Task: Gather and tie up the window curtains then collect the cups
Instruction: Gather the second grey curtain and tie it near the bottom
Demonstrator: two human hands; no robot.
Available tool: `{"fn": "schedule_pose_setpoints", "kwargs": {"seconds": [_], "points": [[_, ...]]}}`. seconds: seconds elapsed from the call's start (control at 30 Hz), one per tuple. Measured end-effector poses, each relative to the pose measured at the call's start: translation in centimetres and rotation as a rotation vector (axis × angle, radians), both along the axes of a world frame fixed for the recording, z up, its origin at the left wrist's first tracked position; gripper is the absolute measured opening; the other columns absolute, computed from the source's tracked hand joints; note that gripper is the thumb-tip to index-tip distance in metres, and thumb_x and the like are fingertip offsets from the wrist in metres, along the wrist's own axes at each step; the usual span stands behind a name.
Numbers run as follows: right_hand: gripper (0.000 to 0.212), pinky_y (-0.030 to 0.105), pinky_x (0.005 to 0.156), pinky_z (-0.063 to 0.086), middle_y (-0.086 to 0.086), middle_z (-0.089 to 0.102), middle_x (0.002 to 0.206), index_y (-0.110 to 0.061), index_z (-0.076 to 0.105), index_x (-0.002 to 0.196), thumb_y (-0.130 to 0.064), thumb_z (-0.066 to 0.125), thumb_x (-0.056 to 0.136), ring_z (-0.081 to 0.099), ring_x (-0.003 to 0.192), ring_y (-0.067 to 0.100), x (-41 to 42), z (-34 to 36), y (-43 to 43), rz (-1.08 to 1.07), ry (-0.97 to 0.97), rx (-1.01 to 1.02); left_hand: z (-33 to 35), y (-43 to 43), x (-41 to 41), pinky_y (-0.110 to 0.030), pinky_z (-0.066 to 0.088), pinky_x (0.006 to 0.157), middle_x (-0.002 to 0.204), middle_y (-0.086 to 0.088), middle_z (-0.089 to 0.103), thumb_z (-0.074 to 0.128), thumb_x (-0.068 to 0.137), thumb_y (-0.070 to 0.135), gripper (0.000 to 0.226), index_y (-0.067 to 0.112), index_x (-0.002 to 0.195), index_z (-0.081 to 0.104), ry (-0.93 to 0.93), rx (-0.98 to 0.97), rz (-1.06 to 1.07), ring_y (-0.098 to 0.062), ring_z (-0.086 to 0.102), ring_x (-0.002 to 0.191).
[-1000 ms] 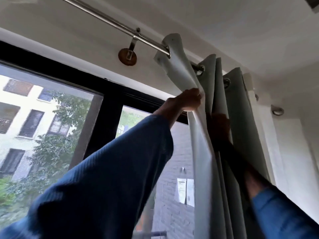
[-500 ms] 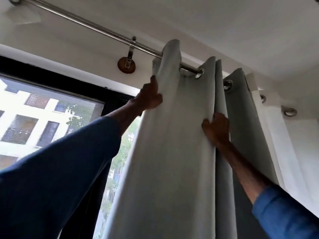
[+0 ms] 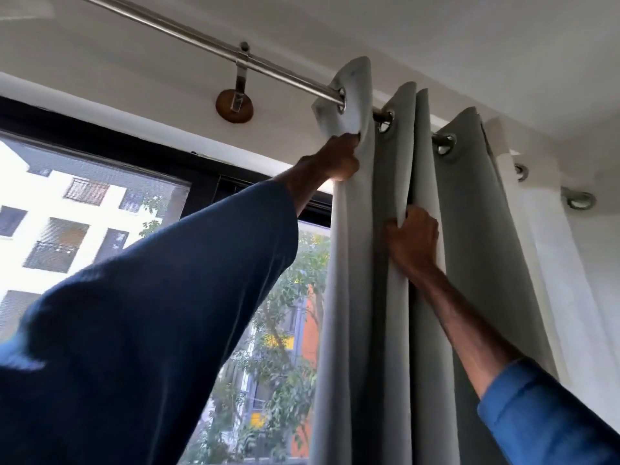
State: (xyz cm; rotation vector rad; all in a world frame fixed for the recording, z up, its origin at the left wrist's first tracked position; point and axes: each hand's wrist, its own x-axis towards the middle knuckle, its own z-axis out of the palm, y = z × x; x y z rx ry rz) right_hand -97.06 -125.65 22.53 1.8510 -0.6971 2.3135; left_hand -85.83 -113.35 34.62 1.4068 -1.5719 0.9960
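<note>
head view: left hand [image 3: 337,159] up high, fingers curled tight, gripping the grey curtain [image 3: 476,250] edge just under the rod [image 3: 201,40]. right hand [image 3: 414,241] lower, fingers clenched round a mid fold. curtain bunched at window's [image 3: 84,209] right side.

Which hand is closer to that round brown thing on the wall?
Left. The left hand grips the curtain right of and below the brown disc; the right hand holds a fold lower and farther right.
</note>
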Motion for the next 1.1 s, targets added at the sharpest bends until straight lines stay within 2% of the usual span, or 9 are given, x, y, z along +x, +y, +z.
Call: {"fn": "schedule_pose_setpoints", "kwargs": {"seconds": [0.1, 0.23, 0.33, 0.4, 0.6, 0.8, 0.87, 1.0, 1.1], "points": [[0.021, 0.042, 0.076, 0.040, 0.026, 0.065, 0.102, 0.001, 0.058, 0.092, -0.020, 0.057, 0.092, 0.060, 0.099, 0.044, 0.0, 0.1, 0.3, -0.012, -0.063, -0.053, -1.9, 0.5, 1.8, -0.037, 0.052, 0.092, 0.128, -0.027, 0.058, 0.056, 0.088, 0.001, 0.080, 0.001, 0.156, 0.013, -0.060, -0.033, -0.005, -0.038, 0.060, 0.115], [0.017, 0.035, 0.064, 0.030, 0.023, 0.062, 0.087, -0.008, 0.052, 0.077, -0.015, 0.053, 0.092, 0.061, 0.088, 0.042, 1.0, 1.4, 1.2, -0.001, 0.022, -0.076, -5.2, 2.8, 4.0, -0.031, 0.055, 0.050, 0.078, -0.021, 0.065, 0.058, 0.082, -0.007, 0.104, 0.022, 0.158, -0.007, -0.185, -0.041, -0.143, -0.026, 0.065, 0.056], [0.010, 0.042, 0.069, 0.038, 0.027, 0.062, 0.090, -0.006, 0.053, 0.079, -0.014, 0.055, 0.085, 0.060, 0.091, 0.045, 2.3, 1.9, 3.1, 0.005, 0.125, -0.173, -6.3, 4.9, 5.7, -0.030, 0.057, 0.072, 0.121, -0.011, 0.067, 0.056, 0.074, -0.005, 0.081, 0.029, 0.147, 0.041, -0.265, -0.071, -0.087, -0.017, 0.067, 0.081], [0.018, 0.042, 0.073, 0.035, 0.029, 0.064, 0.100, 0.002, 0.061, 0.091, -0.014, 0.053, 0.089, 0.059, 0.098, 0.046, 3.3, 2.6, 4.8, -0.026, 0.137, -0.202, -6.9, 5.9, 6.7, 0.000, 0.043, 0.074, 0.132, 0.000, 0.063, 0.061, 0.074, -0.002, 0.066, 0.024, 0.135, 0.059, -0.266, -0.050, -0.004, -0.007, 0.058, 0.088], [0.015, 0.039, 0.079, 0.032, 0.026, 0.063, 0.102, 0.004, 0.063, 0.095, -0.005, 0.053, 0.088, 0.055, 0.100, 0.044, 7.5, 3.6, 10.3, 0.083, 0.210, -0.349, -7.6, 8.0, 8.5, -0.011, 0.040, 0.080, 0.125, -0.004, 0.068, 0.062, 0.070, 0.014, 0.060, 0.023, 0.130, 0.066, -0.191, -0.113, 0.072, -0.022, 0.064, 0.107], [0.033, 0.029, 0.063, 0.021, 0.014, 0.051, 0.075, -0.019, 0.034, 0.058, -0.019, 0.057, 0.081, 0.055, 0.079, 0.038, 6.2, 0.6, 8.2, 0.140, 0.180, -0.220, -9.6, 8.0, 8.1, 0.009, 0.028, 0.074, 0.123, -0.002, 0.070, 0.069, 0.074, 0.003, 0.054, 0.016, 0.127, 0.068, -0.240, -0.102, 0.037, -0.001, 0.056, 0.100], [0.013, 0.035, 0.063, 0.031, 0.017, 0.061, 0.083, -0.011, 0.058, 0.071, -0.022, 0.054, 0.074, 0.059, 0.082, 0.038, 4.8, -1.2, 7.3, 0.094, 0.201, -0.191, -10.3, 7.8, 7.4, 0.005, 0.033, 0.071, 0.115, 0.000, 0.072, 0.071, 0.074, 0.008, 0.048, 0.018, 0.121, 0.071, -0.275, -0.095, 0.022, -0.006, 0.061, 0.092], [0.053, 0.036, 0.079, 0.054, 0.013, 0.074, 0.107, -0.015, 0.071, 0.120, -0.012, 0.056, 0.070, 0.068, 0.095, 0.035, 1.5, -3.6, 5.6, -0.041, 0.054, -0.194, -11.2, 7.6, 5.4, 0.007, 0.033, 0.076, 0.112, -0.002, 0.073, 0.071, 0.079, 0.011, 0.053, 0.017, 0.131, 0.064, -0.323, -0.098, -0.025, -0.006, 0.059, 0.088], [0.060, 0.036, 0.086, 0.053, 0.012, 0.072, 0.115, -0.020, 0.063, 0.135, -0.004, 0.064, 0.078, 0.068, 0.101, 0.035, 0.7, -4.7, 5.0, -0.087, 0.092, -0.194, -11.8, 7.2, 3.4, -0.025, 0.051, 0.060, 0.059, 0.004, 0.056, 0.069, 0.078, 0.007, 0.077, 0.022, 0.149, 0.042, -0.364, -0.057, -0.093, -0.015, 0.051, 0.054]]}}
